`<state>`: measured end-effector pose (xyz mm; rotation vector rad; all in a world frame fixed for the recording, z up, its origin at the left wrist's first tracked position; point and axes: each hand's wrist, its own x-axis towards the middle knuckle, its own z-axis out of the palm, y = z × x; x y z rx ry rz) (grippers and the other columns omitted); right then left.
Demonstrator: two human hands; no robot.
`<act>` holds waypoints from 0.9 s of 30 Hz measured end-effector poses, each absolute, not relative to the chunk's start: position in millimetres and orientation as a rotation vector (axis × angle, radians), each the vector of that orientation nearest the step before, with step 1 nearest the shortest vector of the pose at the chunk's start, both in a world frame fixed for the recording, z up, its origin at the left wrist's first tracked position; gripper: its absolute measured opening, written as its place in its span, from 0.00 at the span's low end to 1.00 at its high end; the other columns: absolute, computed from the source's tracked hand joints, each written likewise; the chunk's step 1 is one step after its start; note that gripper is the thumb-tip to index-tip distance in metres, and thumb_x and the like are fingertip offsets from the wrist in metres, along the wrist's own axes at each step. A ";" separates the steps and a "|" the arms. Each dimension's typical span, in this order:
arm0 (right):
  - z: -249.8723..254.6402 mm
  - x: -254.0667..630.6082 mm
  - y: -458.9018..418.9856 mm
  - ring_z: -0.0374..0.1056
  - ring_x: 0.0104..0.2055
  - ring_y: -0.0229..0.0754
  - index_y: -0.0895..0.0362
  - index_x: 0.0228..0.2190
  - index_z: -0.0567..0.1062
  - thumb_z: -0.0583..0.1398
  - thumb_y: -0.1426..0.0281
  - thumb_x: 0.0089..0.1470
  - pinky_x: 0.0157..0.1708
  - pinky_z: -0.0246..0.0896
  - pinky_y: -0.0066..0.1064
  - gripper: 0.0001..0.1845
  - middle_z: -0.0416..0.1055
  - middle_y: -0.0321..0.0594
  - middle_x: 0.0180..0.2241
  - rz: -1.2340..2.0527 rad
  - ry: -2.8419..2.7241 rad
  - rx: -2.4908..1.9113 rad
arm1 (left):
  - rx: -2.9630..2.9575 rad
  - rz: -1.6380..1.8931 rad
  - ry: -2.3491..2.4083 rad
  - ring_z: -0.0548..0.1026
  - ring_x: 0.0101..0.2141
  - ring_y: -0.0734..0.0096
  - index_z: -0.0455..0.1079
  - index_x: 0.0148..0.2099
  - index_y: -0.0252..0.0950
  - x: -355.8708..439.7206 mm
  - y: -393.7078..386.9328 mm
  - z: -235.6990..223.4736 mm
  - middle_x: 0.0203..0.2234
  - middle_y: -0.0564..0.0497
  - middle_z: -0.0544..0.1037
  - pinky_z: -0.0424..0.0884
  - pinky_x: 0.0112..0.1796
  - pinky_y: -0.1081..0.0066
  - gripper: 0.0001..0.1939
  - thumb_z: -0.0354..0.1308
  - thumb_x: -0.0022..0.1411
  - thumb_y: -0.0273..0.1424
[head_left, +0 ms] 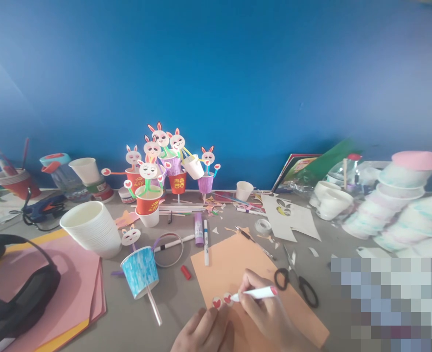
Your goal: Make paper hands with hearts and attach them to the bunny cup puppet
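Note:
My right hand [265, 313] grips a white marker with a red end [256, 293], its tip on a small paper circle with a red heart [228, 298]. A second heart circle [216, 303] lies beside it. My left hand [204, 335] rests with curled fingers on the orange paper sheet [230, 266], just below the circles; I cannot see anything in it. A blue-painted paper cup with a bunny face and a straw [140, 271] lies tilted to the left.
Black scissors [298, 283] lie right of the orange sheet. A stack of white cups [91, 227], pink paper [72, 288], a glue stick [198, 229], a red marker cap [185, 272] and finished bunny cups [157, 171] stand behind. Stacked cups [395, 205] fill the right.

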<state>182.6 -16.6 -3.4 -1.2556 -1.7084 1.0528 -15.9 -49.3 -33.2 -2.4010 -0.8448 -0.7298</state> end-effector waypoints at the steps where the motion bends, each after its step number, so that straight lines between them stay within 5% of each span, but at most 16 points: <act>1: -4.6 182.9 -16.5 0.48 0.22 0.35 0.51 0.23 0.57 0.54 0.72 0.55 0.22 0.44 0.28 0.11 0.53 0.26 0.20 1.059 -1.705 -1.253 | -2.401 -0.722 -0.845 0.73 0.38 0.69 0.73 0.38 0.37 -16.0 -49.4 -33.8 0.42 0.51 0.82 0.68 0.38 0.70 0.09 0.53 0.67 0.21; 17: -10.8 184.1 -16.5 0.47 0.22 0.35 0.52 0.24 0.57 0.54 0.72 0.56 0.22 0.43 0.28 0.12 0.52 0.26 0.20 1.094 -1.685 -1.225 | -2.415 -0.678 -0.823 0.73 0.41 0.68 0.73 0.42 0.38 -18.8 -49.5 -39.7 0.43 0.51 0.82 0.68 0.44 0.70 0.06 0.55 0.68 0.25; 27: -9.1 184.2 -17.7 0.47 0.22 0.35 0.51 0.23 0.57 0.54 0.72 0.55 0.22 0.43 0.28 0.12 0.52 0.26 0.20 1.074 -1.706 -1.252 | -2.406 -0.726 -0.829 0.74 0.38 0.68 0.73 0.39 0.37 -16.6 -49.0 -36.2 0.41 0.50 0.82 0.68 0.39 0.70 0.10 0.52 0.67 0.22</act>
